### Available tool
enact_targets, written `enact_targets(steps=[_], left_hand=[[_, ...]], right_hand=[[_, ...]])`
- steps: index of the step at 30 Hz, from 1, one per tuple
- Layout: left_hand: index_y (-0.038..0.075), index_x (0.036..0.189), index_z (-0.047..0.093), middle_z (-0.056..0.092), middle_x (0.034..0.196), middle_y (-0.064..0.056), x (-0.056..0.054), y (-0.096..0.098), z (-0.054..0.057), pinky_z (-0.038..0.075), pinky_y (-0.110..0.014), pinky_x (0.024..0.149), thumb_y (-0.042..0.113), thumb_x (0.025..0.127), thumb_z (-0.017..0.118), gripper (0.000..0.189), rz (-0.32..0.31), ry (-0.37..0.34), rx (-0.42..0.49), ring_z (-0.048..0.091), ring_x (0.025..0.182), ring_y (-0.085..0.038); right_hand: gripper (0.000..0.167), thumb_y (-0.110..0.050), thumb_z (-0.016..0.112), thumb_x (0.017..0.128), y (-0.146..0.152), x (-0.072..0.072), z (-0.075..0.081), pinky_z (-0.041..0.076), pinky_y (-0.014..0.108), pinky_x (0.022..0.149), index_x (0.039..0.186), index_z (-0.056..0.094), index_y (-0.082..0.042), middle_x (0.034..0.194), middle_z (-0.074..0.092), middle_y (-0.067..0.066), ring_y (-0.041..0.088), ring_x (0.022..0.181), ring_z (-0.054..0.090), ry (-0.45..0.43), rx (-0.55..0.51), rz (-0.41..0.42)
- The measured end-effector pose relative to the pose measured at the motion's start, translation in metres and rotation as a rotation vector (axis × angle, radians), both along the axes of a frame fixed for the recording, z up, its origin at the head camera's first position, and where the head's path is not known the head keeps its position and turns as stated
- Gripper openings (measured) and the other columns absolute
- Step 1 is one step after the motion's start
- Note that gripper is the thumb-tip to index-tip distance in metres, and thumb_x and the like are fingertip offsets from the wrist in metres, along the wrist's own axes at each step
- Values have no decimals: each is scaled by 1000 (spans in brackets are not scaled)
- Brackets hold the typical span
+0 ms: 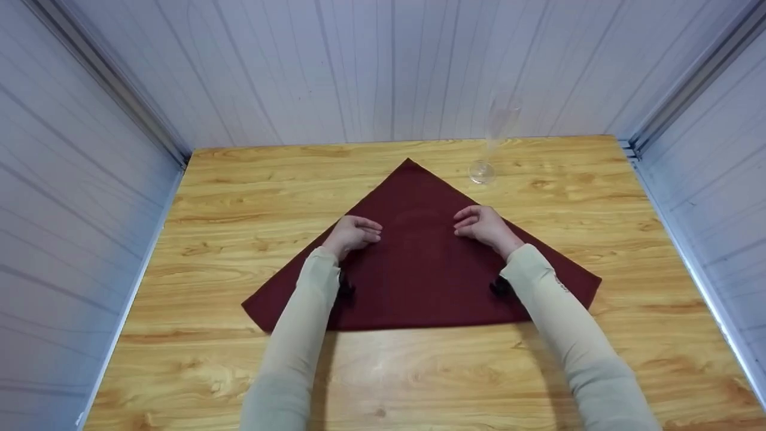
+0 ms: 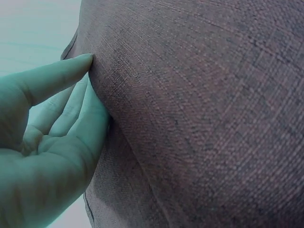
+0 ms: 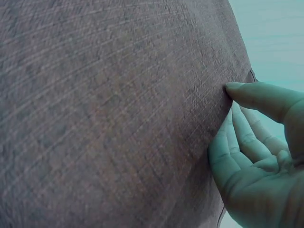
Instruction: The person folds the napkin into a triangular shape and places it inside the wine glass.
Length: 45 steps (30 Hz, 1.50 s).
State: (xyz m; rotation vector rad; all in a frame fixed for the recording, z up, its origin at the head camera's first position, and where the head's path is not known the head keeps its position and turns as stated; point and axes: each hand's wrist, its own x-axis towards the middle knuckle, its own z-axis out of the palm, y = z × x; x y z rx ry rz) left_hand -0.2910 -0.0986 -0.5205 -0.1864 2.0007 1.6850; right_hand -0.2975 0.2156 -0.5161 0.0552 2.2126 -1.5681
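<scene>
A dark red cloth napkin (image 1: 413,269) lies on the wooden table as a large triangle. One point faces the far wall and the long folded edge faces me. My left hand (image 1: 353,233) is over the napkin's left half, and my right hand (image 1: 482,227) mirrors it on the right. In the left wrist view, the thumb and fingers of the left hand (image 2: 57,123) pinch a fold of the napkin (image 2: 190,114). The right hand (image 3: 261,147) likewise pinches the napkin (image 3: 118,114) between thumb and fingers. Some fingertips are hidden behind the cloth.
A clear stemmed glass (image 1: 482,172) stands beyond the napkin, right of its far point. Pale panelled walls (image 1: 359,72) border the wooden table (image 1: 383,377) at the back and both sides.
</scene>
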Motion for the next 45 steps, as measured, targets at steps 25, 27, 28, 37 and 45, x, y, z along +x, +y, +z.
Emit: enact_targets(steps=[25, 27, 28, 37, 45], left_hand=[[-1, 111, 68, 69, 101, -12, 24, -18, 4, 52, -28, 70, -2, 85, 69, 26, -97, 24, -58, 64, 82, -16], [-1, 110, 68, 69, 100, -12, 24, -18, 4, 52, -27, 68, -2, 85, 69, 25, -101, 33, -68, 64, 80, -15], [-1, 110, 69, 70, 99, -12, 23, -18, 4, 51, -27, 68, -3, 85, 68, 25, -101, 36, -72, 64, 79, -15], [-1, 109, 68, 68, 103, -15, 8, -16, 4, 50, -28, 68, -6, 85, 65, 25, -16, 50, -53, 63, 83, -18], [-2, 112, 67, 67, 107, -18, -10, -15, 4, 46, -24, 64, -9, 87, 60, 26, 36, 86, -37, 63, 81, -15]], right_hand=[[33, 3, 65, 88, 17, 11, 10, 53, 27, 75, 120, 57, 9, 108, 63, 19, 12, 81, 62, -70, 51, 155], [32, 3, 64, 88, 16, 10, 10, 53, 26, 73, 119, 58, 9, 106, 63, 17, 11, 80, 62, -64, 64, 162], [31, 3, 64, 88, 16, 10, 10, 52, 26, 72, 118, 59, 9, 104, 63, 16, 11, 80, 61, -59, 68, 162], [28, 2, 64, 89, 8, -4, 7, 46, 22, 64, 116, 63, 5, 101, 63, 13, 12, 76, 56, 10, 105, 76], [29, 0, 65, 89, 2, -14, 19, 45, 21, 71, 118, 63, 3, 110, 61, 19, 16, 89, 55, 62, 122, 10]])
